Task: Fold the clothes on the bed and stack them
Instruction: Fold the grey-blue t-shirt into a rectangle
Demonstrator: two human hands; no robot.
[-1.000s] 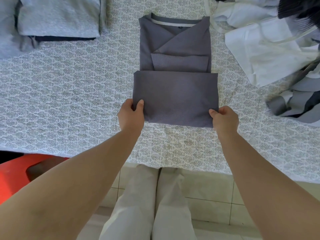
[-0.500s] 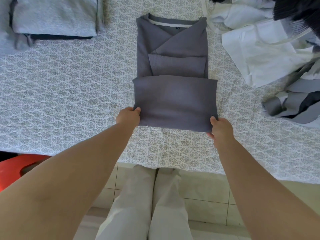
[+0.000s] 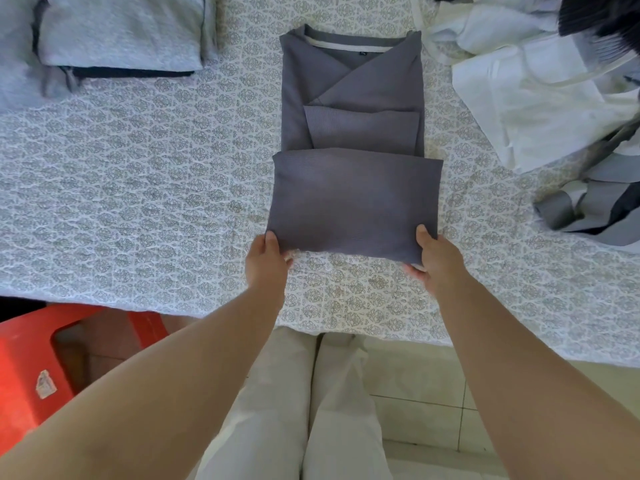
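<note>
Both hands [image 3: 349,268] pinching near corners of rectangular ribbed grey shirt [image 3: 353,199], patterned bedspread [image 3: 156,202]

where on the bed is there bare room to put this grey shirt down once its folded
The widest bare patch of bedspread lies left of the grey shirt, below the folded stack at top left. A narrower strip runs along the near edge under the left hand and right hand. The right side is crowded with unfolded white clothes and a striped garment.

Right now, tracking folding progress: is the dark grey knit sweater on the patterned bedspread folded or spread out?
Partly folded: the dark grey knit sweater has sleeves crossed inward and hem doubled up; left hand and right hand pinch its near corners.
</note>
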